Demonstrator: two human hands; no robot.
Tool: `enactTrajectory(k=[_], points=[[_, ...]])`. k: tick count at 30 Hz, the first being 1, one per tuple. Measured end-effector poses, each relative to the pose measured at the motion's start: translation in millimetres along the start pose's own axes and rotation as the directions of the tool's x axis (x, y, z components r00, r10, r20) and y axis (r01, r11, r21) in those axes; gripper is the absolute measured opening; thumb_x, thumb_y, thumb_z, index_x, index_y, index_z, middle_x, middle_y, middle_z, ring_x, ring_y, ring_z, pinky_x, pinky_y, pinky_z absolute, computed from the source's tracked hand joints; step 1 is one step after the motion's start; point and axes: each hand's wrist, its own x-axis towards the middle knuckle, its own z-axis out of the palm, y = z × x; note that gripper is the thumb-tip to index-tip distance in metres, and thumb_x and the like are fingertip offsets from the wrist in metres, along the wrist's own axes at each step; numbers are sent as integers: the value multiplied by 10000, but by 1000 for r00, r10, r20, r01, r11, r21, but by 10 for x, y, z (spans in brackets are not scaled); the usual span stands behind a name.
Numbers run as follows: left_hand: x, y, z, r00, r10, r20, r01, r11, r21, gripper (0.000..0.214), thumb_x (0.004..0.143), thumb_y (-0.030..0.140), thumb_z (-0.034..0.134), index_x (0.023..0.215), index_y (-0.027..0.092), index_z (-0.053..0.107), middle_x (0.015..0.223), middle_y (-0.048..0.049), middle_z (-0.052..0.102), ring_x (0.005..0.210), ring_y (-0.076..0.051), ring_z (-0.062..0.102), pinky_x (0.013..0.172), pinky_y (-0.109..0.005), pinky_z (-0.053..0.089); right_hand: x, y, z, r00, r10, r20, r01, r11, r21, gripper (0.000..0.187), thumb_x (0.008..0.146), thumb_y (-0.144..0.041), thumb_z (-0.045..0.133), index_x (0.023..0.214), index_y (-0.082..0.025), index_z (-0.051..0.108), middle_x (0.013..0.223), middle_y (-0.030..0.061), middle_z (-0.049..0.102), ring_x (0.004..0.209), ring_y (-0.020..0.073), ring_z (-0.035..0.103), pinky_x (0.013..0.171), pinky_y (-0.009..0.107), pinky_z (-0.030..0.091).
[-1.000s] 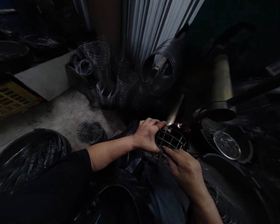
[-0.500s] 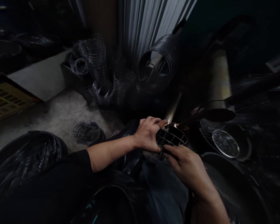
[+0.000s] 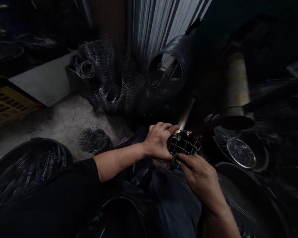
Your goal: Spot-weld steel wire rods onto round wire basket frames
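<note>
A round wire basket (image 3: 186,142), made of dark rings and crossing wires, is between my two hands near the middle of the head view. My left hand (image 3: 159,140) grips its left side, with fingers over the far rim and the thumb at the near edge. Closed at the near side of the same basket, my right hand (image 3: 200,173) pinches at the wires; whether a separate wire is in that pinch I cannot tell. Behind the basket a pale rod (image 3: 186,115) slants up. The basket's lower part is hidden by my hands and the dark.
Stacks of wire baskets (image 3: 132,87) stand at the back, and another wire basket stack (image 3: 93,139) sits on the concrete floor. A tub of wire pieces (image 3: 47,143) is at left. A large coil (image 3: 173,62), a cylinder (image 3: 238,82) and a basin (image 3: 253,175) lie to the right.
The view has shifted very slightly. Both hands keep their places on the wire basket, with the right fingers barely moved along its near side.
</note>
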Motion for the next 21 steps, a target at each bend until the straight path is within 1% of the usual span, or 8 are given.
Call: enactTrajectory(k=[4,8,10,12,14,15,17,21], points=[[-39,39,38,999,39,-14,-39,998,46,863,525,446,680,1318,181,468,1228,-109,564,1110,-285,485,933,-449,362,60,-47,-32,991,39,127,-26,994,-103,217,851,-169,504,921,-159,709,794,39,706,692,191,637,607,300,499],[-69,54,47,999,51,8,-52,996,72,812,556,406,654,1314,181,471,1219,-104,571,1104,-285,488,920,-443,364,69,-116,-2,981,89,172,-59,983,-173,220,808,-122,514,881,-183,712,774,24,703,677,203,627,600,313,483],[-72,45,34,1000,28,11,-29,998,60,808,561,414,661,1315,193,472,1217,-97,572,1102,-279,491,921,-437,372,40,-134,32,989,60,131,-39,987,-158,220,814,-109,510,902,-154,707,758,36,694,675,206,612,633,322,483],[-66,28,14,1000,1,15,-1,999,33,846,535,430,689,1319,203,469,1224,-90,568,1109,-276,492,927,-432,381,-3,-139,63,1000,10,30,-6,992,-126,210,841,-108,502,924,-114,696,772,58,690,678,203,597,673,328,483],[-57,12,-3,999,-22,28,22,1000,1,896,498,465,720,1319,204,470,1233,-89,563,1115,-277,493,932,-433,390,-44,-133,82,997,-26,-76,18,994,-104,195,866,-112,506,940,-95,686,798,71,693,681,193,589,691,321,481],[-53,5,-8,999,-31,36,31,999,-13,914,486,485,728,1316,202,473,1235,-90,561,1117,-279,494,933,-436,395,-60,-128,87,993,-35,-109,24,995,-102,185,872,-117,515,946,-94,683,812,73,696,687,190,590,696,318,481],[-50,-2,-10,998,-47,42,48,998,-30,920,481,508,734,1312,211,477,1238,-88,561,1121,-280,496,938,-443,400,-77,-113,89,990,-48,-131,35,994,-104,168,875,-125,534,947,-100,683,814,72,698,692,188,595,700,318,485],[-69,7,-18,998,-53,43,54,998,-38,940,455,472,755,1314,220,470,1245,-87,554,1132,-285,489,952,-458,396,-73,-92,85,989,-67,-134,59,996,-66,172,873,-118,525,931,-117,687,806,67,703,681,178,617,680,315,501]])
